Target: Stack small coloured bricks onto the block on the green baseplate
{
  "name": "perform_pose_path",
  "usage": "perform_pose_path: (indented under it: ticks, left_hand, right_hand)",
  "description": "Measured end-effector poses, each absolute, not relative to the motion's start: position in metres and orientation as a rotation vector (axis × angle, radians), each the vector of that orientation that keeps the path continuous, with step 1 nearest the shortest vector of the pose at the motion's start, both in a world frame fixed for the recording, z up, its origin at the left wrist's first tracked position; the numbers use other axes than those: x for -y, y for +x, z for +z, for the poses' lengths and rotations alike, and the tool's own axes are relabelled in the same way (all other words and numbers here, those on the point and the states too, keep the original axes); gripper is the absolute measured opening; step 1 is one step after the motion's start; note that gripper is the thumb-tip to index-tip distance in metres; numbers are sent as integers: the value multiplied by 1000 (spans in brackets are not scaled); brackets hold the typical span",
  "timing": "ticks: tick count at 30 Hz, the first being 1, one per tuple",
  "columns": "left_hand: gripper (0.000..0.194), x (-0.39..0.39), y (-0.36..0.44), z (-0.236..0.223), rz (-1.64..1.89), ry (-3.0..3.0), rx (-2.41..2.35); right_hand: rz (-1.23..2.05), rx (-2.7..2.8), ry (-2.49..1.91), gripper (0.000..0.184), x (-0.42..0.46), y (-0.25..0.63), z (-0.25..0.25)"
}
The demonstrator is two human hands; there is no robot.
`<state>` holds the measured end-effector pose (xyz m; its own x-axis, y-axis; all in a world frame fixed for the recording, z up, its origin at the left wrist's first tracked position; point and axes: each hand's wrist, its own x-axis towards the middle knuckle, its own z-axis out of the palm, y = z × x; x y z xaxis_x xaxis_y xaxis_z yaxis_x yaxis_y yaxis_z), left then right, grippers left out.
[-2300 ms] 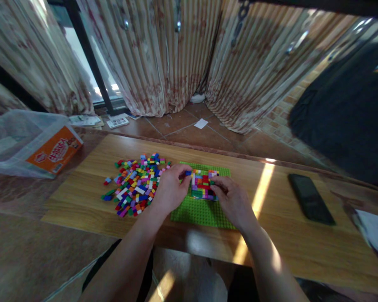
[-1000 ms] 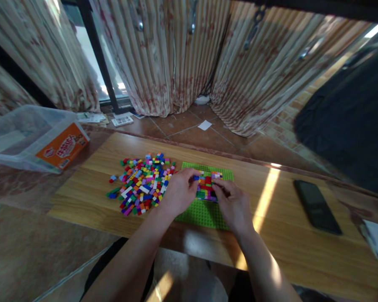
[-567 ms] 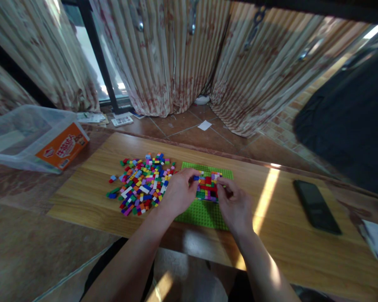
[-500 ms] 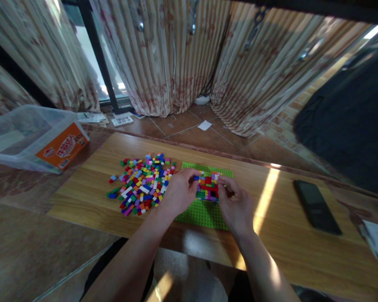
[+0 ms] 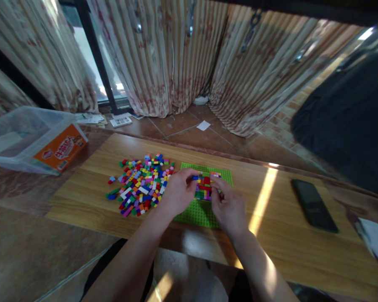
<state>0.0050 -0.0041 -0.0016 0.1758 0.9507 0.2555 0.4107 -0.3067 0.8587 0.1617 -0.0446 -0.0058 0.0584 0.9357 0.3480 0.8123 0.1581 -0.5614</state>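
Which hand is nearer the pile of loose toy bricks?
Left. The left hand is beside the loose toy bricks; the right hand is farther off, over the right part of the green baseplate.

Bare left hand (image 5: pixel 178 191), bare right hand (image 5: pixel 228 205) — black legwear (image 5: pixel 103 258) lower down.
Left forearm (image 5: pixel 137 251) and right forearm (image 5: pixel 258 264) uncovered all the way to the bottom edge, slim at the wrist, widening toward the elbow; bright sun patch on the right one. Plain, matte black over the left leg, partly behind the forearm — smaller black patch (image 5: pixel 240 290) over the right leg, cut off by the frame. Weave and seams too dark to read, fingernails too small to make out.
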Motion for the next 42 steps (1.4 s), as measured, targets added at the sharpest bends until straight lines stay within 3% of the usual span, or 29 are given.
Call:
perform_pose_path:
  ticks: [9, 22, 42]
  left_hand:
    - [20, 2, 7, 0, 1114, 1547, -1146]
    - [35, 13, 13, 11, 1053, 1617, -934]
    - [7, 13, 15, 16, 1090, 1199, -759]
  right_hand:
    - [308, 1698, -1634, 28, 47, 163, -7]
    - [560, 1600, -1312, 15, 47, 161, 8]
    - [1035, 1238, -1179, 12, 45, 163, 14]
